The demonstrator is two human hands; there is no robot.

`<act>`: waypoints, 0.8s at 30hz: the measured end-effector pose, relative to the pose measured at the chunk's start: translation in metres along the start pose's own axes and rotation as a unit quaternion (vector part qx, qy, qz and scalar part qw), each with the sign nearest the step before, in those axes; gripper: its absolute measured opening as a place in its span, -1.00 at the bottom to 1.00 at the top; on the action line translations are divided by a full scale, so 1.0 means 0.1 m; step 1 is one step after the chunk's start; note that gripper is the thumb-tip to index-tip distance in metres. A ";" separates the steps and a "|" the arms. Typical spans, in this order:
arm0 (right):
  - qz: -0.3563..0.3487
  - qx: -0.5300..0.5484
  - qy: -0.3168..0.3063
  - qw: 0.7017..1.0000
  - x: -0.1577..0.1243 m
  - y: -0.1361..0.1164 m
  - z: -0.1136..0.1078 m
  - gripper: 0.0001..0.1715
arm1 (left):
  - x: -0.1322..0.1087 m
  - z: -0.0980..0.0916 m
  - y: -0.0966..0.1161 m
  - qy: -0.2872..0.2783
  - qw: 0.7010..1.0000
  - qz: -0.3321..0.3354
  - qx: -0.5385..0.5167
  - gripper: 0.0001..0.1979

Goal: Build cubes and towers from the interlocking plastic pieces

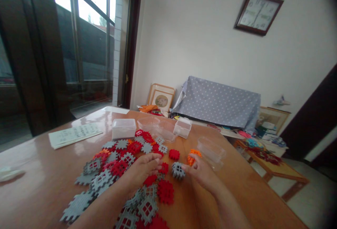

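Note:
My left hand point(147, 165) is over the right side of a pile of flat, notched plastic building pieces, fingers loosely extended to the right, holding nothing I can see. My right hand point(201, 172) is to the right of the pile with thumb and fingers apart. Its thumb tip is at the edge of a grey cube point(178, 170) built from such pieces. The fingers of that hand partly cover an orange block point(194, 154); whether they touch it I cannot tell. Between the hands, farther back, sits a small red block point(174, 154).
Grey window-shaped pieces point(147, 208) and red pieces point(165, 191) cover the table's point(39, 187) middle. Behind stand a lidded clear box point(123, 129), a smaller box point(182, 128) and a clear tray point(211, 150). Written paper point(75, 135) lies at left, crumpled tissue point(10, 174) at far left.

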State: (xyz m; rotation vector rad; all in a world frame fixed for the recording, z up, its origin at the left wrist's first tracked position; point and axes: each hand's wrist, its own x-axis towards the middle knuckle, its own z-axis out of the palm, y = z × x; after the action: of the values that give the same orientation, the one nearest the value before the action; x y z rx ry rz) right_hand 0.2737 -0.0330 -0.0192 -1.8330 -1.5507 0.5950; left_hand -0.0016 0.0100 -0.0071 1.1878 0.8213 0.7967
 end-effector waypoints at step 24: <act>-0.028 -0.016 -0.080 0.996 0.02 0.10 0.21 -0.82 | 0.00 0.38 -0.15 -0.180 0.969 -0.103 -0.136 -0.16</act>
State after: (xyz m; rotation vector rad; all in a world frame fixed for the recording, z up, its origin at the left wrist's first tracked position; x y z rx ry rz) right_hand 0.2664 -0.0281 -0.0408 -1.7962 -1.7190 0.7104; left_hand 0.0332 -0.0100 -0.0149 0.9464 0.5058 0.4845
